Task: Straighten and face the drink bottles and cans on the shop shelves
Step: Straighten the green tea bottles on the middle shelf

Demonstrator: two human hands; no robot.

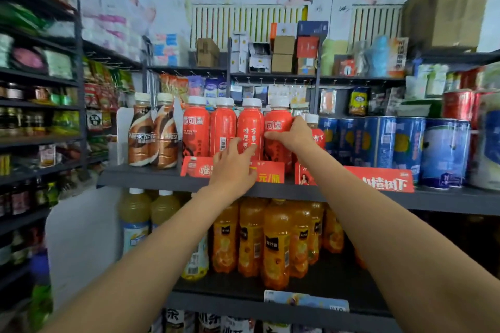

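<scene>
**Head view: both hands on the red bottle row**

Head camera looks at a dark metal shelf (151,178) carrying four red plastic bottles with white caps, standing upright and side by side near its front edge. The right hand (290,135) curls round the rightmost red bottle (276,130), thumb on its front and fingers wrapped round its right side. The left hand (232,163) has its fingers spread and lightly bent, their tips touching the lower front of the third red bottle (250,127); the hand covers part of a red paper price tag (197,167) at the shelf lip.

Left of the row stand two brown coffee bottles (153,135), touching the first red bottle. Right of it, tall blue cans (378,140) crowd close, with a smaller red bottle between. Orange juice bottles (276,246) fill the shelf below, set back from its edge.
</scene>
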